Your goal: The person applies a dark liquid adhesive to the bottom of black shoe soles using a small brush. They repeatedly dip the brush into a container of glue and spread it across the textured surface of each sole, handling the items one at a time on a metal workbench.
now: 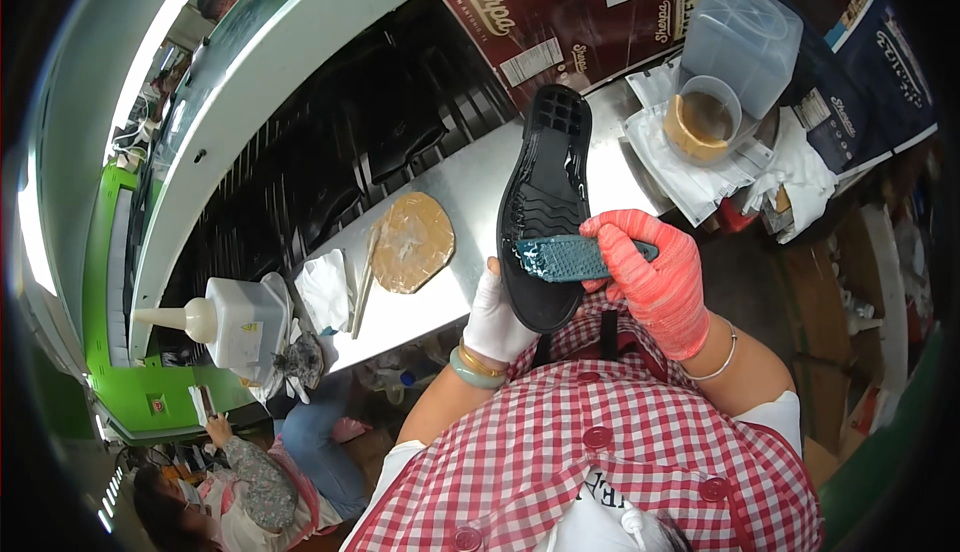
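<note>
My left hand (494,320), in a white glove with the fingertips bare, grips the black shoe sole (545,187) near its lower end. The sole stands tilted lengthwise over the metal bench edge, its inner side up. White, wet-looking streaks run along its rim. My right hand (655,277), in a coral glove, is closed round a teal brush (570,258). White paste covers the brush's far end, which lies across the sole's lower half. The bristles are hidden, and I cannot tell whether they touch.
A conveyor (330,122) with dark pieces runs along the left. On the bench (480,202) lie a round tan disc (412,242), a stick (366,282) and white cloth (325,292). A nozzle bottle (240,327) stands left; a cup (703,122) right. Another person (265,482) sits lower left.
</note>
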